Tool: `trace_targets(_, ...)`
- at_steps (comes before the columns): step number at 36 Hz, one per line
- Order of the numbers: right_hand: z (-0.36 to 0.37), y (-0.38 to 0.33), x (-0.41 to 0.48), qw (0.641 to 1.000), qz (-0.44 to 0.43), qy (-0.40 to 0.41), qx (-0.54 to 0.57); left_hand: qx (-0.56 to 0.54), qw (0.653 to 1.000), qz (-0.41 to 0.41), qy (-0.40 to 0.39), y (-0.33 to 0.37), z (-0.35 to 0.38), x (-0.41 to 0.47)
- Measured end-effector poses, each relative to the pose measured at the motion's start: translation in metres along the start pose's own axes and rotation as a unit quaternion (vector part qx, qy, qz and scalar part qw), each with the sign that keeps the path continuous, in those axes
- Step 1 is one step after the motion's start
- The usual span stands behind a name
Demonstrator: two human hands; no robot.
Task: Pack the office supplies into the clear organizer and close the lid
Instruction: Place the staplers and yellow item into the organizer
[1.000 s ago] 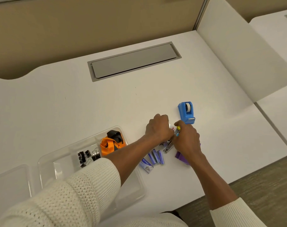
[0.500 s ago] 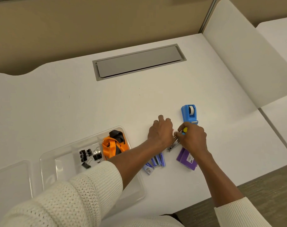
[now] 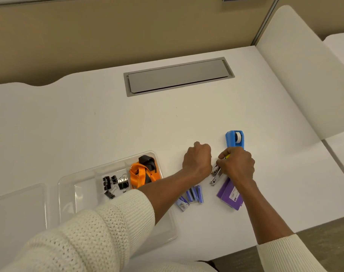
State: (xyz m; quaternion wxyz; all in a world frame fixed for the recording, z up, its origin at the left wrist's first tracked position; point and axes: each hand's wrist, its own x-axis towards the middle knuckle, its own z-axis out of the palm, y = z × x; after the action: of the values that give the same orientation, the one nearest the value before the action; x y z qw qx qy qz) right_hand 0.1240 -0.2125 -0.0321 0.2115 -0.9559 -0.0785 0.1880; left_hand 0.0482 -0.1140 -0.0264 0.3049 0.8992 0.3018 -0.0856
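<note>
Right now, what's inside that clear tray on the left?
The clear organizer holds black binder clips and an orange lanyard. The sleeve covers its near compartments, so those contents cannot be seen.

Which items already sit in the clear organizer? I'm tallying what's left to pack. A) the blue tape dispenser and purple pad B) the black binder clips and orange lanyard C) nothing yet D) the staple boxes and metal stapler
B: the black binder clips and the orange lanyard lie in neighbouring compartments of the clear organizer, while everything else is out on the desk.
</note>
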Motion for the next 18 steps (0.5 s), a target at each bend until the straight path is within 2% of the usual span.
trace_targets(12, -0.005, -0.006, -0.002, 0.999, 0.007, -0.031, 0.006, -0.146, 0.987, -0.015, 0.062, -0.033, -0.068, -0.031)
trace_targets(18, -0.024, -0.021, -0.023, 0.999, -0.034, -0.014, 0.028, -0.188, 0.974, -0.07, 0.108, -0.076, -0.11, -0.082)
